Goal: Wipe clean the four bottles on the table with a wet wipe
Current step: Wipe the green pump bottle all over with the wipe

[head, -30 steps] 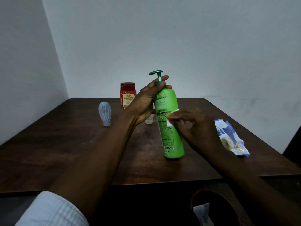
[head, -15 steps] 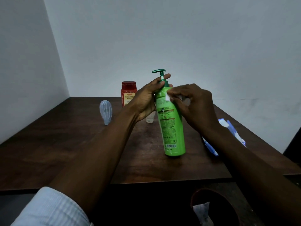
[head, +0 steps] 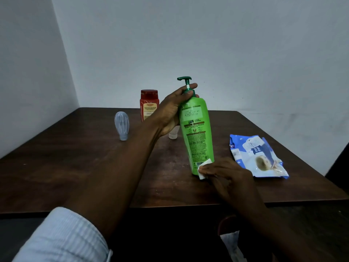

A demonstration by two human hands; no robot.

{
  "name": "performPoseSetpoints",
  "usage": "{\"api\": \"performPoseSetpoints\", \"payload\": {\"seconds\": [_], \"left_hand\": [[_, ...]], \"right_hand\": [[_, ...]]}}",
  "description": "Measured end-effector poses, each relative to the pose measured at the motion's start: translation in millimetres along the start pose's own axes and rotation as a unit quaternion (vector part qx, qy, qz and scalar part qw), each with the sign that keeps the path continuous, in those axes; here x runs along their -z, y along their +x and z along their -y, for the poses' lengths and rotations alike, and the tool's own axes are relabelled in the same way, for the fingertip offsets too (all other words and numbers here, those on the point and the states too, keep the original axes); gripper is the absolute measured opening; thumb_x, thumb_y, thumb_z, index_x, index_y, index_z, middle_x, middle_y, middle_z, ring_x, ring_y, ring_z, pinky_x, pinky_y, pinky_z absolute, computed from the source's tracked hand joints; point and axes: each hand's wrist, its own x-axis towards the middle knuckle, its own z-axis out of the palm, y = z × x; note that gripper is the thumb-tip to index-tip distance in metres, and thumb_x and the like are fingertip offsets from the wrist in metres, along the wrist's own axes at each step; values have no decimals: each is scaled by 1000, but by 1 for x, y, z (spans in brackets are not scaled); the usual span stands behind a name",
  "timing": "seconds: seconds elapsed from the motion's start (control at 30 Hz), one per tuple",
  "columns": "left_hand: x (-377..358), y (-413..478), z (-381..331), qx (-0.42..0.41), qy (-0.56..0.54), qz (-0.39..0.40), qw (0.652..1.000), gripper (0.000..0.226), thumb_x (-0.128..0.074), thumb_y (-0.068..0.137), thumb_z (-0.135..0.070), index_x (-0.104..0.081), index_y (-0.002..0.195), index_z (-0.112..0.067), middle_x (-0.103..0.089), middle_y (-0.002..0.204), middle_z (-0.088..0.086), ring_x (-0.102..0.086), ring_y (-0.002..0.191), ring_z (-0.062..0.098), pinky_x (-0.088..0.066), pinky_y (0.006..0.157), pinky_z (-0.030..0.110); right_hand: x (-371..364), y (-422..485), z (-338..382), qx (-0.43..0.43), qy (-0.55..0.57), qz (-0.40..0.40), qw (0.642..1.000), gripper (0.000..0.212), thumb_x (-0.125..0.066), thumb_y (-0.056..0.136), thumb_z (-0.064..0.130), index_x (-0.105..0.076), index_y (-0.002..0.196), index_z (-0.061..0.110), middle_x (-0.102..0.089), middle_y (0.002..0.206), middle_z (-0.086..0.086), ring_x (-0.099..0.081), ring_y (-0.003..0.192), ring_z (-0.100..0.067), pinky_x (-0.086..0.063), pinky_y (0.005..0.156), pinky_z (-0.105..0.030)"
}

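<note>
Four bottles are at the table (head: 75, 176). Toward its far edge stand a clear bottle (head: 122, 125) and a red bottle (head: 149, 104) labelled "Karthika". The left hand (head: 170, 110) half hides a white bottle (head: 173, 134); its fingers grasp the neck of the tilted green pump bottle (head: 196, 133), marked "HEALTH SHAMPOO", nearer the front edge. The right hand (head: 226, 176) fingers pinch a wet wipe (head: 204, 168) against its base. Beside the right edge lies a blue pack (head: 256, 156) reading "mee".
</note>
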Motion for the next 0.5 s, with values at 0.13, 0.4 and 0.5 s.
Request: {"api": "performPoseSetpoints", "payload": {"seconds": [0.13, 0.4, 0.5], "left_hand": [[0, 2, 2, 2, -8, -5, 1000, 28, -54, 101, -20, -60, 128, -18, -67, 100, -1, -64, 95, 16, -53, 88, 40], [2, 1, -1, 24, -103, 15, 994, 22, -45, 104, -29, -61, 109, -14, -65, 104, 9, -60, 107, 33, -53, 93, 44], [1, -1, 0, 22, -113, 35, 993, 23, -42, 105, -28, -60, 109, -13, -66, 113, 14, -59, 115, 42, -50, 99, 49]], "right_hand": [[3, 1, -2, -11, -1, -3, 1000, 26, -75, 78, -3, -80, 97, 15, -74, 103, 9, -65, 100, -2, -48, 92, -13], [3, 15, -5, -43, -12, -26, 999, 25, -81, 81, 6, -79, 103, 16, -71, 105, 3, -67, 99, -3, -51, 90, -18], [2, 34, -5, -43, -9, -44, 998, 23, -79, 83, 8, -78, 105, 15, -71, 106, 3, -66, 99, -5, -49, 91, -17]]}}
